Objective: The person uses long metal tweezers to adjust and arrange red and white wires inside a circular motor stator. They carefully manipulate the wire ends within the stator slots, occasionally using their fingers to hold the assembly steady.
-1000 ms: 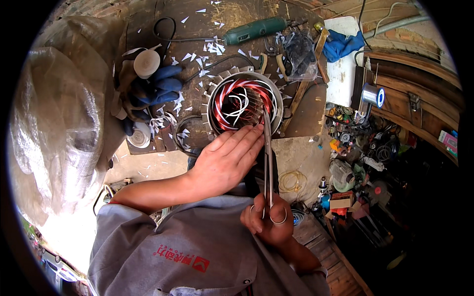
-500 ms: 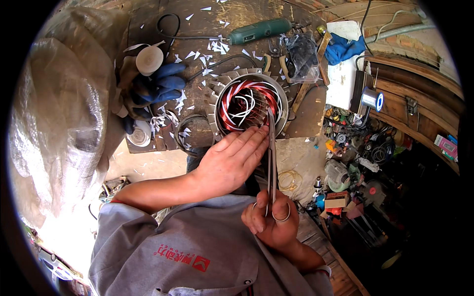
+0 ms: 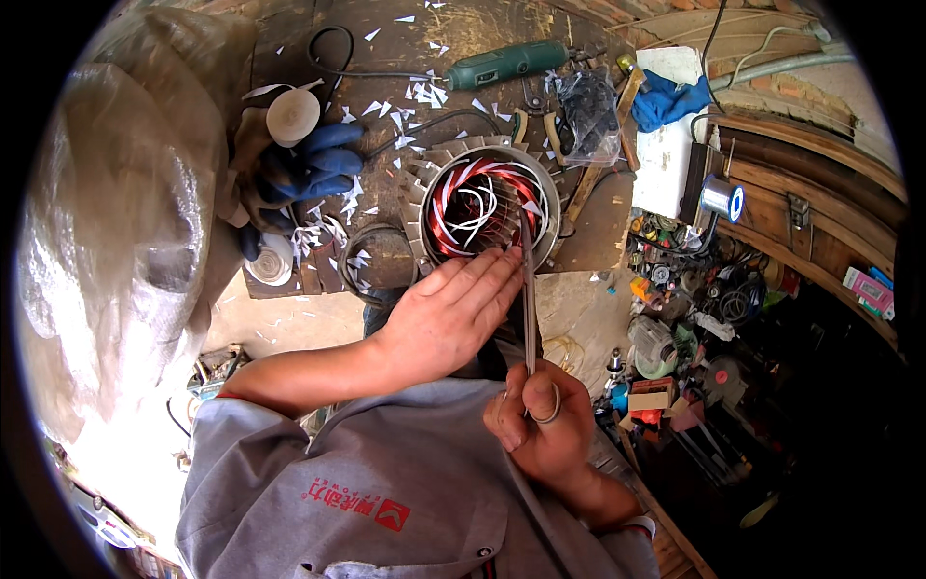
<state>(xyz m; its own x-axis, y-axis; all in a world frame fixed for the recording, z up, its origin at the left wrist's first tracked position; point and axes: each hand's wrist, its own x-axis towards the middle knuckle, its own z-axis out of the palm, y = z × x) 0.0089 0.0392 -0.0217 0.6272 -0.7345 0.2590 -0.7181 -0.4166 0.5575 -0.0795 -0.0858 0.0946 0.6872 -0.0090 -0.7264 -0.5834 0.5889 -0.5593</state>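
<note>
A finned metal motor stator [image 3: 415,218] stands at the table's near edge, with red copper windings [image 3: 442,207] laced with white inside its ring. My left hand [image 3: 449,314] lies over the stator's near rim, fingers stretched out side by side. In my right hand [image 3: 545,420] are long, slim scissors [image 3: 529,309], thumb and fingers at the ring handles. Their tip reaches into the right side of the windings. Right at that tip shows a small white triangular piece [image 3: 531,206]. Loose white leads [image 3: 475,217] curl within the bore.
White triangular scraps [image 3: 424,94] litter the wooden table [image 3: 463,29]. Beyond the stator lies a green power tool [image 3: 506,64]. Blue gloves [image 3: 323,159] and white tape rolls [image 3: 292,117] are at left. A solder spool [image 3: 721,198] sits at right.
My right hand has shifted slightly up and right, and the scissors' handles have come closer together. A white triangular piece now shows at the tip. My left hand stays put.
</note>
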